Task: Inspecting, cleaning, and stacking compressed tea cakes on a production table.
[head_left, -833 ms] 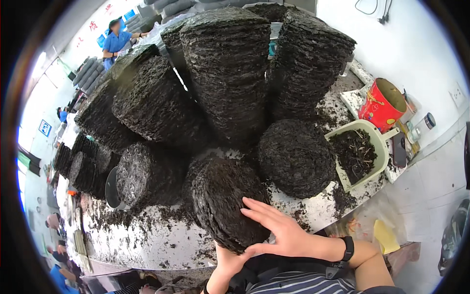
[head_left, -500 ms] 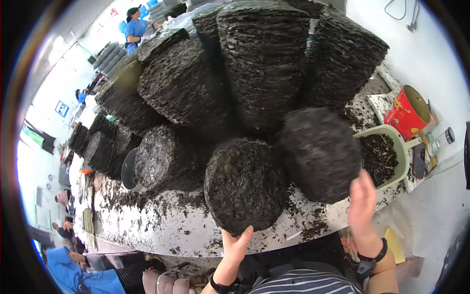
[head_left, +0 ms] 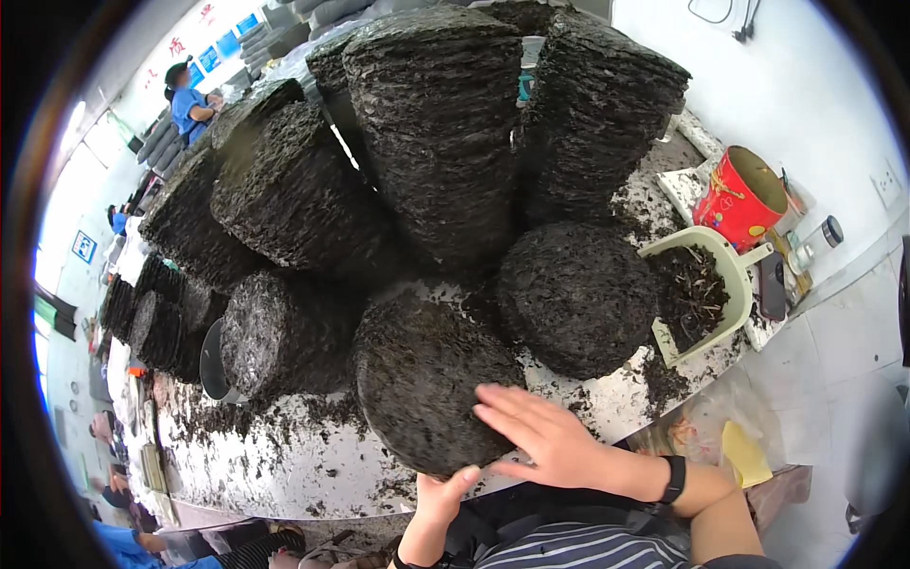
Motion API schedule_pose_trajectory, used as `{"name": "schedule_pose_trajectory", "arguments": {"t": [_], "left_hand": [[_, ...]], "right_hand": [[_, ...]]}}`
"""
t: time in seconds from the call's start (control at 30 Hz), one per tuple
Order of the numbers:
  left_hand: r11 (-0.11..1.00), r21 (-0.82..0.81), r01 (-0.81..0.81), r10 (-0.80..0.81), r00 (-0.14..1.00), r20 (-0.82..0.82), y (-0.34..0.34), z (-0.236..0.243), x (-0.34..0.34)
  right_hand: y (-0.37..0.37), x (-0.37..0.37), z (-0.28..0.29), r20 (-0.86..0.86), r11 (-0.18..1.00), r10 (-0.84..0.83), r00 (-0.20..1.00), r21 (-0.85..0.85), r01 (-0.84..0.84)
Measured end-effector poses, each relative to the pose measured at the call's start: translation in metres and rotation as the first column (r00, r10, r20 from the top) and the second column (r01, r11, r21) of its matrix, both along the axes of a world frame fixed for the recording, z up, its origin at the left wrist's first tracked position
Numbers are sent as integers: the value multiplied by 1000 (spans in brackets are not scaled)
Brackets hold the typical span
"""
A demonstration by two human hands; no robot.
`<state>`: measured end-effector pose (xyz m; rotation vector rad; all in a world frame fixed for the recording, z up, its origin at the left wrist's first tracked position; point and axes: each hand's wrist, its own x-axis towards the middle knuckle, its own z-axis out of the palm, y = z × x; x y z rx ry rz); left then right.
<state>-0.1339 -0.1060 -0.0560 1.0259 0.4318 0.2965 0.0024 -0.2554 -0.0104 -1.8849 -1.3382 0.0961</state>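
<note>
A round, dark disc of dried seaweed point(head_left: 417, 370) tilts toward me at the table's near edge. My left hand point(head_left: 439, 498) grips its lower rim, thumb on the near face and the other fingers hidden beneath. Across the disc's lower right lies my right hand point(head_left: 545, 438), flat with fingers stretched out. Just to the right, a second round seaweed disc point(head_left: 578, 299) rests on the table, apart from both hands. Left of the held disc, a short stack of seaweed discs point(head_left: 254, 332) lies on its side.
Tall seaweed stacks point(head_left: 431, 133) rise behind the discs. At right are a pale green dustpan point(head_left: 737, 294) full of dark scraps, a red bucket point(head_left: 728, 209) and a phone point(head_left: 773, 284). Crumbs litter the white table point(head_left: 275, 465). A person in blue point(head_left: 190, 109) stands far left.
My right hand has moved left from beside the right-hand disc onto the held disc. That right-hand disc, blurred before, now lies still. The whole view has shifted, with the background sliding left.
</note>
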Motion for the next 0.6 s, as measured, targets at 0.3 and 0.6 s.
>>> {"name": "schedule_pose_trajectory", "arguments": {"t": [0.3,0.6], "left_hand": [[998,30,-52,52,998,-24,1,9,-1],[975,111,191,-198,979,52,6,4,4]], "right_hand": [[-18,30,19,-138,998,64,988,2,-64],[-5,19,21,-76,993,118,990,-17,-119]]}}
